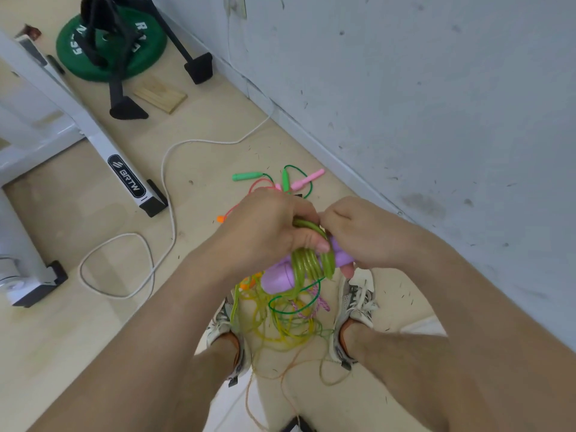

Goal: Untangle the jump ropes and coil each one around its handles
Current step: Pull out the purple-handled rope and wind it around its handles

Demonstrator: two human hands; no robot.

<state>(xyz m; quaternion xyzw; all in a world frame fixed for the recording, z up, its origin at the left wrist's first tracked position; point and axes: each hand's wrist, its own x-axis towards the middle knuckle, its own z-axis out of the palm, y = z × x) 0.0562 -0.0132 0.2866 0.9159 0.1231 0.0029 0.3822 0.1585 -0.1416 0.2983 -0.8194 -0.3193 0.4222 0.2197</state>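
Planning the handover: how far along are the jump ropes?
Done: nothing looks fully coiled. In hand: left hand and right hand grip the purple handles, several turns of yellow-green rope wound on. Left: its tail drops into the tangle, and a green handle and a pink handle lie uncoiled on the floor.

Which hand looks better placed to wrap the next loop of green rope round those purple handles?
Probably the right hand: the green rope's end turn lies by its fingers, while the left hand grips the purple handles, thumb across the wound loops.
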